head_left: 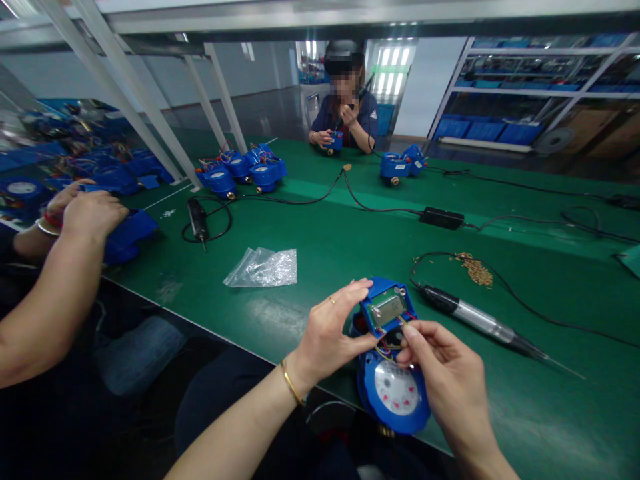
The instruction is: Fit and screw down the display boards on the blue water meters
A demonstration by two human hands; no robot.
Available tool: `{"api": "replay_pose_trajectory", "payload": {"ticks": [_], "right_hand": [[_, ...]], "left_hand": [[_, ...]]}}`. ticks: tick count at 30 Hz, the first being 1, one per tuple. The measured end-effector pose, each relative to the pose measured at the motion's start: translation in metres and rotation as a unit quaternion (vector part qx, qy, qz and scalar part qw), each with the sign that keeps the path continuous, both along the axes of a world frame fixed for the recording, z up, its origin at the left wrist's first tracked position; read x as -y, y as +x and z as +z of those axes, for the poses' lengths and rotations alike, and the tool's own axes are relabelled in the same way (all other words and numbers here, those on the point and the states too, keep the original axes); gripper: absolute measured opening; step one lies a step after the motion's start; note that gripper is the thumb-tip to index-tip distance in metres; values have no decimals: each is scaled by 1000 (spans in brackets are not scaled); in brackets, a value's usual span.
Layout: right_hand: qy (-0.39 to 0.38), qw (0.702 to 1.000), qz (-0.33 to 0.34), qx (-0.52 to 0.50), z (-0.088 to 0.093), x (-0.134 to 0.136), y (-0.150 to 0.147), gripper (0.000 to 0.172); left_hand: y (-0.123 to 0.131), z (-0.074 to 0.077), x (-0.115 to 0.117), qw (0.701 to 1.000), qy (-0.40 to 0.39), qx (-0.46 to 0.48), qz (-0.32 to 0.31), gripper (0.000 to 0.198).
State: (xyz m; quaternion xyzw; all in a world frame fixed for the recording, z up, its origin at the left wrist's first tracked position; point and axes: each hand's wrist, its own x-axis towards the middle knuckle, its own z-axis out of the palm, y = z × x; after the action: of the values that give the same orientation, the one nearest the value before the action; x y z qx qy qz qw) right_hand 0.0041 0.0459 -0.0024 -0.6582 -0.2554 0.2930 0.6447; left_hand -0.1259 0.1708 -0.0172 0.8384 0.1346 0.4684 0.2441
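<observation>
A blue water meter (423,400) with a round white dial lies at the near edge of the green table. Its blue display housing (383,287), with a small LCD and circuit board inside, is tilted up beyond the dial. My left hand (323,337) grips this housing between thumb and fingers. Thin coloured wires (384,349) run between the housing and the meter body. My right hand (450,373) pinches some of these wires at the housing's lower right edge; its fingertips partly hide them.
An electric screwdriver (480,321) lies at right, near a pile of small brass-coloured screws (477,270). Clear plastic bags (265,268) rest left of centre. Cables cross the table around a black adapter (441,217). Co-workers sit opposite and at left, near more blue meters (265,175).
</observation>
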Motion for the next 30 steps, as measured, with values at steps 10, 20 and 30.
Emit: {"api": "replay_pose_trajectory", "payload": {"ticks": [10, 20, 30], "right_hand": [[12, 1000, 3, 1, -2, -1, -1, 39], [11, 1000, 18, -1, -4, 1, 0, 34], [14, 999, 20, 28, 0, 0, 0, 32]], "left_hand": [[2, 1, 1, 1000, 21, 5, -2, 56], [0, -3, 3, 1000, -28, 4, 7, 59], [1, 0, 5, 997, -81, -2, 16, 58]]}}
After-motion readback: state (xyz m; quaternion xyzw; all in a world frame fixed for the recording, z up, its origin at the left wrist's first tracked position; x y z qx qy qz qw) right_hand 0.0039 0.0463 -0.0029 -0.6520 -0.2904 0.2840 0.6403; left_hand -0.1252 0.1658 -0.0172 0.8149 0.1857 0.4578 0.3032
